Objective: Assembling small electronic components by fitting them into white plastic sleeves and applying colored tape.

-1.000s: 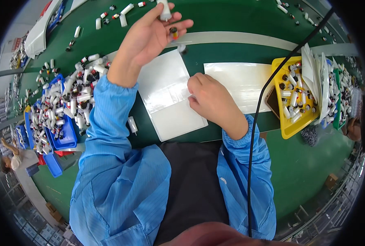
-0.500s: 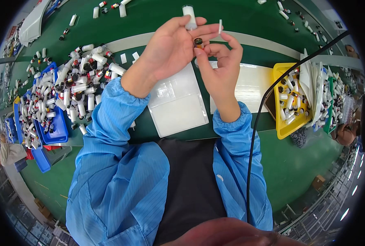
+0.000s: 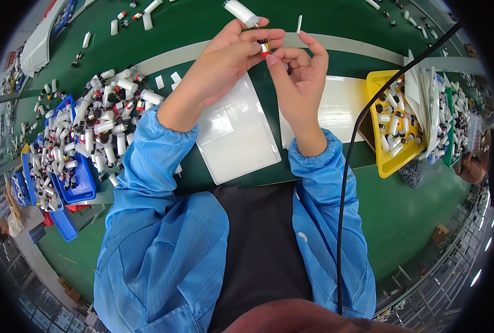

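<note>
In my left hand is a small cylinder with black, yellow and red bands, pinched between thumb and fingers. A thin red wire seems to link it to a larger white cylinder, which lies along the upper side of that hand's fingers. My right hand meets the red end of the small cylinder with its thumb and a bent finger. Its index finger points up, a narrow white strip standing at the fingertip. Beneath the hands lies a glossy, clear-covered white sheet.
A heap of white cylinders with black and red ends lies left, beside and in blue bins. At right stands a yellow bin of similar parts, near another pale sheet. A black cable hangs across the right side.
The white cylinder has tilted and swung left. My left hand has turned, its thumb now across the small cylinder, whose bands show more. The right hand keeps nearly the same place and pose.
</note>
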Demonstrator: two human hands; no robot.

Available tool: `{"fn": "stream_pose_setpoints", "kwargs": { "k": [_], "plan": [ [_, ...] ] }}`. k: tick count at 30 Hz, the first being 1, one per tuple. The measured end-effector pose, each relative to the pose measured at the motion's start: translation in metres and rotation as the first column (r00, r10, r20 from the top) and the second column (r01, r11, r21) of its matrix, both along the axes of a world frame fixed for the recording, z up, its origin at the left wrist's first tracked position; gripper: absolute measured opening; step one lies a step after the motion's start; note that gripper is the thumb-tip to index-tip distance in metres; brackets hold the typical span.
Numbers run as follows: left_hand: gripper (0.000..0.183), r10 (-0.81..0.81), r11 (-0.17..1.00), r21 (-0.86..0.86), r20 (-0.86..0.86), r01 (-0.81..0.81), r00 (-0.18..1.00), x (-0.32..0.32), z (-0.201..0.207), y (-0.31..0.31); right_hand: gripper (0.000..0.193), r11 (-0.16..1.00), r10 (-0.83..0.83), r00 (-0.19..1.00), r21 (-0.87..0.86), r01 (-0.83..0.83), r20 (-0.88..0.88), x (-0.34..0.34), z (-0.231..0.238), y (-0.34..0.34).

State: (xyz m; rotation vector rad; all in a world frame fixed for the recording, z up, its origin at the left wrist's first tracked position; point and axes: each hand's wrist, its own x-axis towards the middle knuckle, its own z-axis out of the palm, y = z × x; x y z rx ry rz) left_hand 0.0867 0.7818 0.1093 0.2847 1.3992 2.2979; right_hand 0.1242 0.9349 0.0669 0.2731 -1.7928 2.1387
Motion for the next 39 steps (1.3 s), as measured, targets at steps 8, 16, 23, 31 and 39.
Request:
{"fn": "stream_pose_setpoints", "kwargs": {
  "k": [8,16,23,31,39],
  "plan": [
    [0.043,-0.020,0.981,-0.192,-0.173,-0.014,0.985,-0.008,-0.003,-0.008,0.053,0.999,-0.050,0.997,0.012,0.051,-0.052,0.002,-0.001,-0.003],
    [0.046,-0.046,0.971,-0.240,-0.214,-0.007,0.976,-0.007,0.001,-0.009,0.051,0.981,-0.109,0.982,0.143,0.132,-0.155,0.001,-0.006,-0.002],
    [0.048,-0.074,0.958,-0.285,-0.225,0.007,0.972,-0.008,0.006,-0.012,0.051,0.993,-0.081,0.982,0.070,0.094,-0.168,0.001,-0.004,-0.003],
    [0.049,-0.094,0.963,-0.266,-0.211,0.036,0.973,-0.007,0.004,-0.013,0.051,0.996,-0.070,0.979,0.045,0.081,-0.192,-0.001,0.000,0.001],
    [0.041,-0.158,0.986,-0.073,-0.083,0.152,0.984,-0.010,0.008,-0.017,0.020,0.992,0.095,0.995,-0.082,-0.091,0.043,0.003,0.032,0.021]
  ]
}}
